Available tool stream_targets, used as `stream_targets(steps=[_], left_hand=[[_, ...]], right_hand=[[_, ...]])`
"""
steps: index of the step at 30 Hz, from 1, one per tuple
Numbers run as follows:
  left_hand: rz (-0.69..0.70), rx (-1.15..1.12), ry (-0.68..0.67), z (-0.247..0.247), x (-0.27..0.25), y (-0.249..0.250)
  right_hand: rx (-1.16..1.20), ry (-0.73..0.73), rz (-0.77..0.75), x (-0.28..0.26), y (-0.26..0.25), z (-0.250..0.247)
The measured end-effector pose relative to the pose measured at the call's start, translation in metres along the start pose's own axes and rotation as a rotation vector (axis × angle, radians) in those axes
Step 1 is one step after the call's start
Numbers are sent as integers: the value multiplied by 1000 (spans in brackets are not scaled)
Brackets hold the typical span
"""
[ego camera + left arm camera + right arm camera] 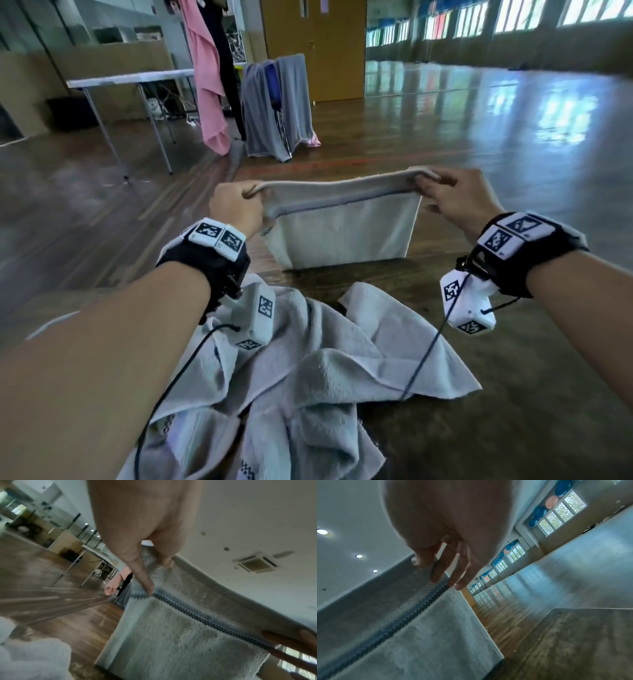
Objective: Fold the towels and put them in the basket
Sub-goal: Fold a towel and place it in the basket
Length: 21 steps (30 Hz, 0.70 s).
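Folding step: the left hand (236,205) and right hand (455,198) hold a towel (342,229) stretched above the table (513,394), fingers pinching its top corners; next, probably lay it flat and fold

A pale grey towel (342,222) with a dark checkered stripe hung folded and taut at 12 o'clock, above more crumpled towels (291,377) at 6 o'clock.

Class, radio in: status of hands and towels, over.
Left hand and right hand pinch the folded towel taut, above the table. Crumpled towel waits below. No basket in view.
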<state>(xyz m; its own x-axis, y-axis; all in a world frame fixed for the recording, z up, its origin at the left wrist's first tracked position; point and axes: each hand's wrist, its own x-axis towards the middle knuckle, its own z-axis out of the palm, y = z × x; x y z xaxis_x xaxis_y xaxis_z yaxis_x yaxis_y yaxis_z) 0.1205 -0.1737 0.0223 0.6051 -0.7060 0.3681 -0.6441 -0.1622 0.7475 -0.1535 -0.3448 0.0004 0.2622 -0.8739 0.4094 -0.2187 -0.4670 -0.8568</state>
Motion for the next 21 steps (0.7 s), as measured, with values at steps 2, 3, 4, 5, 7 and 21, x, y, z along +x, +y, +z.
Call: stream_targets(steps=[2, 3, 4, 5, 7, 21], left_hand=[[66, -29, 41, -1, -6, 2], [74, 24, -3, -1, -10, 1], [74, 125, -93, 0, -16, -2], [72, 239, -206, 1, -23, -6], [69, 377, -396, 0, -41, -15], [53, 214, -382, -88, -183, 18]], right_hand=[[7, -16, -7, -7, 6, -5], [-15, -40, 40, -13, 11, -9], [-48, -87, 113, -20, 16, -13], [-76, -138, 176, -29, 22, -18], [-140, -186, 218, -48, 35, -31], [-204, -228, 58, -210, -36, -105]])
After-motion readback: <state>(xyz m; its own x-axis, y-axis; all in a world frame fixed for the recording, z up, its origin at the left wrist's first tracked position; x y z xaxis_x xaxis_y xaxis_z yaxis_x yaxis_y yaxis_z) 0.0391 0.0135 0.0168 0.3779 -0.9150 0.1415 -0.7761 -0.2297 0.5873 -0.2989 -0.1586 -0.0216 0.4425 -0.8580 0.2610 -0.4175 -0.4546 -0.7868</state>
